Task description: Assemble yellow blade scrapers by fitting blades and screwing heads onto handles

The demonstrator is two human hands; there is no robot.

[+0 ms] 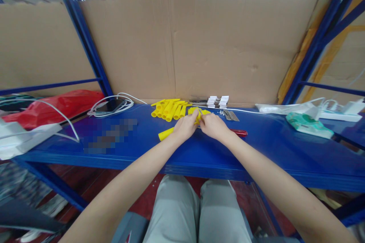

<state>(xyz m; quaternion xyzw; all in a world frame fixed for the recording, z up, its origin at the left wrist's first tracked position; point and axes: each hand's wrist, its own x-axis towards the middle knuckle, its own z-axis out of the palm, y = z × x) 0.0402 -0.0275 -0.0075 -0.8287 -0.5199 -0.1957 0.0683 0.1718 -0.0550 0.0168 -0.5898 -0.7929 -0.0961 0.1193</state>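
Note:
My left hand [186, 125] and my right hand [213, 125] meet over the middle of the blue table, both with fingers closed in a pinch. Yellow shows between the fingertips, but what they hold is too small and covered to make out. Just behind them lie small yellow plastic pieces [205, 112], partly hidden. A pile of yellow tapered tubes [169, 109] sits behind my left hand. One more yellow tube [165, 133] lies beside my left wrist. The red handle of a tool [240, 133] sticks out past my right hand, which covers part of it.
White-and-dark packets [218, 101] and flat metal strips [230, 115] lie at the back. A green-and-white pack [309, 125] and a power strip [340, 115] are on the right. Coiled white cable [112, 106] and a red bag [65, 106] are left. Cardboard [213, 49] stands behind.

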